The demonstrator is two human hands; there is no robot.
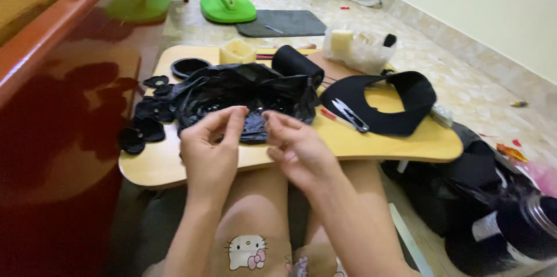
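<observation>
Pale marbled floor tiles (464,88) and a cream wall are seen behind a low wooden lap table (348,140) with rounded corners, set over the person's knees. At the near middle of the table a crumpled black plastic bag (243,91) is laid open, with small dark pieces visible inside it. The left hand (212,149) is held over the near edge of the bag, thumb and forefinger pinched together at the fingertips; what is gripped between them is too small to be made out. The right hand (296,146) is held just beside it, its thumb and forefinger likewise closed in a pinch near the bag's edge, the remaining fingers loosely curled. The two pinches are nearly touching. To the left of the bag, several black fabric flowers (142,129) are scattered on the table, and a round black lid (188,67) is seen behind them. A yellow block (237,51) and a black roll (297,63) are placed at the far edge. To the right, a black visor (400,106) is laid flat, with small thread snips (350,114) and a red pen (328,114) resting beside its inner curve. A clear plastic bag (360,48) of supplies is noted at the far right corner. A green fan base (227,7) is standing on the floor beyond.
</observation>
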